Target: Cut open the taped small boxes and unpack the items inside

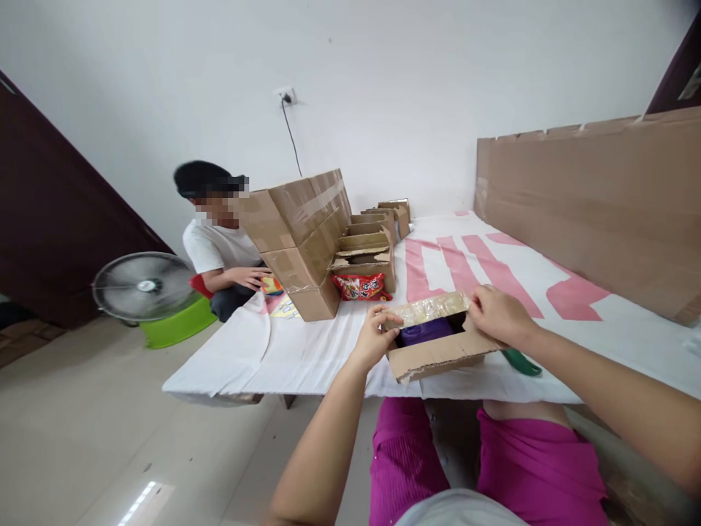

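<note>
A small open cardboard box (pixel 438 354) sits at the table's front edge, with something purple (pixel 427 332) inside it. My left hand (pixel 377 334) grips the box's left end, its fingers at the taped back flap. At the right end, my right hand (pixel 496 314) pinches the corner of that same flap. Close to the box's right side lies a dark green object (pixel 521 362), partly under my right forearm. A red printed packet (pixel 361 287) rests beyond my left hand, against a row of small cardboard boxes (pixel 364 245).
Stacked cartons (pixel 307 237) stand left of the small boxes. A person (pixel 219 245) crouches behind them, a hand at a colourful packet (pixel 270 285). A large cardboard panel (pixel 591 212) borders the table's right side. A fan (pixel 147 286) stands on the floor.
</note>
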